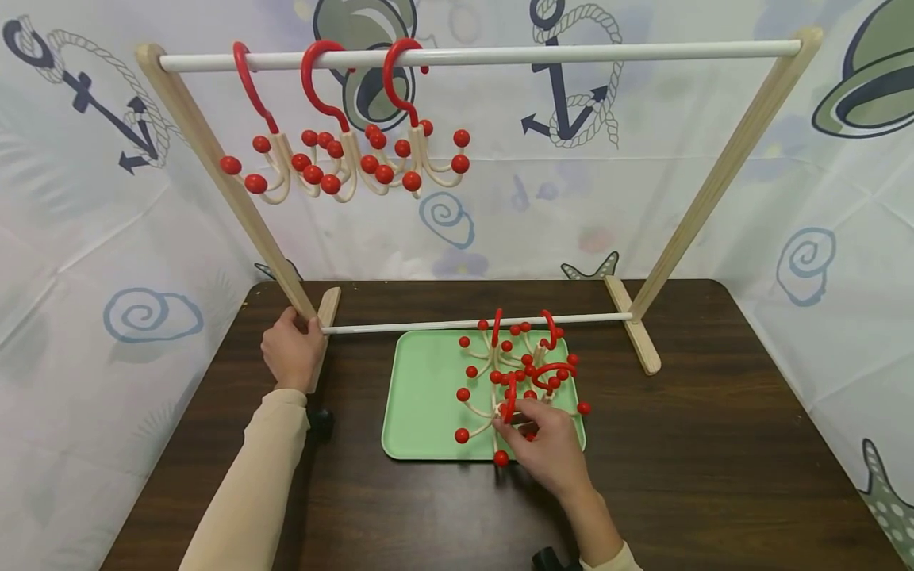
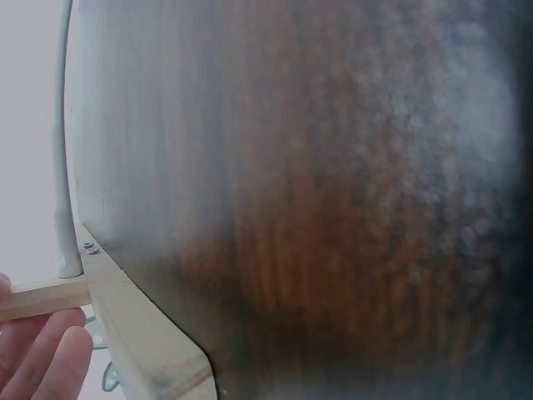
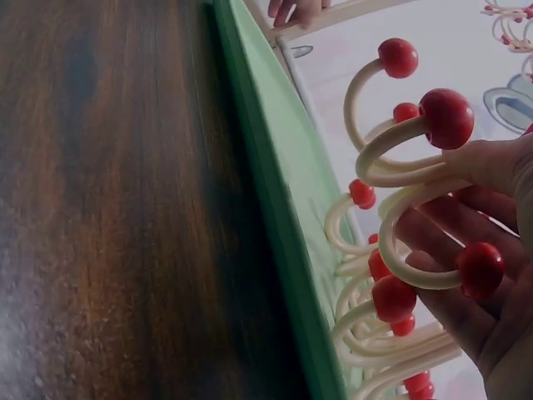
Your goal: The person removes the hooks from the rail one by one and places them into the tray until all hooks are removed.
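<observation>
My left hand [image 1: 293, 349] grips the left wooden upright [image 1: 236, 206] of the rack low down, just above its foot; in the left wrist view its fingers [image 2: 62, 358] curl round the wood. With thumb and fingers my right hand [image 1: 548, 448] pinches a cream hanger [image 3: 400, 171] by its stem, just below the red hook [image 1: 510, 396]. Curved arms tipped with red balls spread from this hanger over the front of the green tray [image 1: 421, 404]. More hangers of the same kind, with red hooks [image 1: 553, 371], lie tangled behind it on the tray's right half.
Three like hangers [image 1: 346, 159] hang by red hooks from the left half of the white top bar [image 1: 571, 54]. A lower white bar [image 1: 400, 326] runs behind the tray, between the rack's feet. The dark wooden table [image 1: 685, 460] meets a patterned cloth [image 1: 500, 214] at the back.
</observation>
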A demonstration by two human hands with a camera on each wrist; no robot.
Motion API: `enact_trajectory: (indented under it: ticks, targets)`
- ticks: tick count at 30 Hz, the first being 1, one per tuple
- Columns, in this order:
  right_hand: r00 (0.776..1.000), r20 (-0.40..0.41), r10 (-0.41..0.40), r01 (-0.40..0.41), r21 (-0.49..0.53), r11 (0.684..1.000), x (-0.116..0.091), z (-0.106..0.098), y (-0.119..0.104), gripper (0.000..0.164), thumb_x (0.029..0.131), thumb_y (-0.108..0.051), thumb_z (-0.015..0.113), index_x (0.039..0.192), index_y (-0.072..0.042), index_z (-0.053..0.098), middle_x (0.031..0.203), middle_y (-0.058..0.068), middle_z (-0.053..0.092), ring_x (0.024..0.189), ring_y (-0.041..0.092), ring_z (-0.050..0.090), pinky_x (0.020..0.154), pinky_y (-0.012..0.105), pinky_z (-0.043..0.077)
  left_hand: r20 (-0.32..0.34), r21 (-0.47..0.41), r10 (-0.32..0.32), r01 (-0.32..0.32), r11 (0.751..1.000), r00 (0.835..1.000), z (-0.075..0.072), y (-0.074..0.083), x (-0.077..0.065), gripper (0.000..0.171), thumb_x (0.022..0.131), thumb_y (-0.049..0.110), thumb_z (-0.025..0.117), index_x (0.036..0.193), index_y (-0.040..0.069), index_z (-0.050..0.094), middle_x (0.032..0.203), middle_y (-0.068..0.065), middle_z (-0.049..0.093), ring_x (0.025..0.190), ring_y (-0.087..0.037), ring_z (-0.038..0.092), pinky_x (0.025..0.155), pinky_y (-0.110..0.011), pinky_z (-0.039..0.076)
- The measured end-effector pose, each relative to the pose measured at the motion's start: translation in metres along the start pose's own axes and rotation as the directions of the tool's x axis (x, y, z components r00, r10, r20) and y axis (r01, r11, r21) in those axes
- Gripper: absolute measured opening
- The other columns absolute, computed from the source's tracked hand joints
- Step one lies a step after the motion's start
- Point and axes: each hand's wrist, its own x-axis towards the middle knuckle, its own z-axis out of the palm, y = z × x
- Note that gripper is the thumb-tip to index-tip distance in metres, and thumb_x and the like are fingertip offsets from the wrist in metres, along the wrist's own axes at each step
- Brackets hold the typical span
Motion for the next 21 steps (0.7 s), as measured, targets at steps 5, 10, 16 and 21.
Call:
enact_trajectory:
  ticks: [5, 10, 16, 21]
  targets:
    - [0.999, -0.03, -0.04, 0.035, -0.167, 0.985, 0.0, 0.003, -0.002, 0.018, 0.077, -0.017, 0.083, 0.093, -0.014, 0.075, 0.085, -0.006, 0.072, 0.073, 0.011, 0.067, 0.06, 0.027, 0.051, 0.004, 0.002, 0.0, 0.0, 1.0, 1.0, 0.0, -0.001, 0.0, 0.029, 0.093, 0.027, 0.06, 0.108, 0.003, 0.067, 0.091, -0.02, 0.069, 0.083, -0.041, 0.062, 0.075, -0.055, 0.045]
    - [0.998, -0.039, -0.043, 0.032, -0.236, 0.971, 0.001, 0.006, 0.0, 0.02, 0.078, -0.016, 0.082, 0.097, -0.014, 0.077, 0.085, -0.003, 0.074, 0.074, 0.012, 0.068, 0.061, 0.025, 0.046, -0.005, 0.003, 0.007, -0.007, 1.0, 1.0, 0.001, -0.003, 0.001, 0.03, 0.093, 0.027, 0.06, 0.108, 0.002, 0.067, 0.09, -0.02, 0.069, 0.082, -0.041, 0.062, 0.074, -0.056, 0.045]
    - [0.999, -0.045, -0.005, -0.006, -0.241, 0.971, -0.001, 0.009, 0.006, 0.021, 0.077, -0.012, 0.082, 0.097, -0.011, 0.077, 0.086, -0.001, 0.074, 0.075, 0.013, 0.068, 0.063, 0.028, 0.049, -0.006, 0.0, 0.01, -0.01, 1.0, 1.0, 0.0, -0.002, 0.002, 0.029, 0.093, 0.027, 0.06, 0.108, 0.003, 0.067, 0.091, -0.02, 0.069, 0.082, -0.041, 0.062, 0.075, -0.055, 0.045]
    - [0.999, -0.052, 0.006, -0.018, -0.242, 0.97, -0.002, 0.01, 0.011, 0.024, 0.076, -0.009, 0.082, 0.099, -0.009, 0.076, 0.086, -0.001, 0.073, 0.075, 0.012, 0.068, 0.063, 0.028, 0.05, -0.006, -0.003, 0.011, -0.011, 1.0, 1.0, 0.0, -0.002, 0.001, 0.029, 0.093, 0.027, 0.06, 0.108, 0.003, 0.067, 0.09, -0.02, 0.069, 0.082, -0.041, 0.063, 0.075, -0.056, 0.045]
